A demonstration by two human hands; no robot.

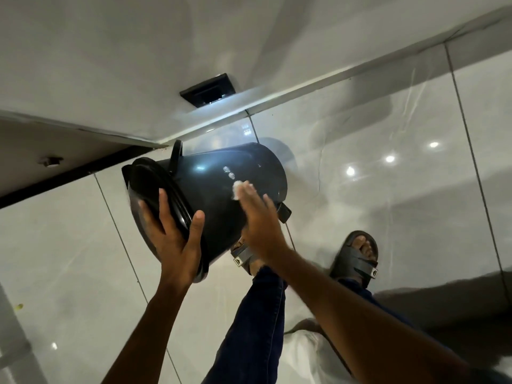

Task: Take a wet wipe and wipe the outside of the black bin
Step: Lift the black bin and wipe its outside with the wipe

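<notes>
The black bin point(221, 178) is tipped on its side and held off the glossy floor, lid end toward me on the left, pedal at the lower right. My left hand point(173, 239) grips the lid and rim, thumb over the bin's side. My right hand point(259, 217) lies flat against the bin's outer wall and presses a white wet wipe point(241, 189) under its fingers; only a crumpled bit of the wipe shows past the fingertips. A few pale smears sit on the wall just above the wipe.
Glossy white floor tiles point(388, 162) lie below. A white wall with a black socket plate point(207, 90) meets the floor behind the bin. My feet in dark sandals point(357, 259) stand right of and under the bin. A dark doorway edge runs at left.
</notes>
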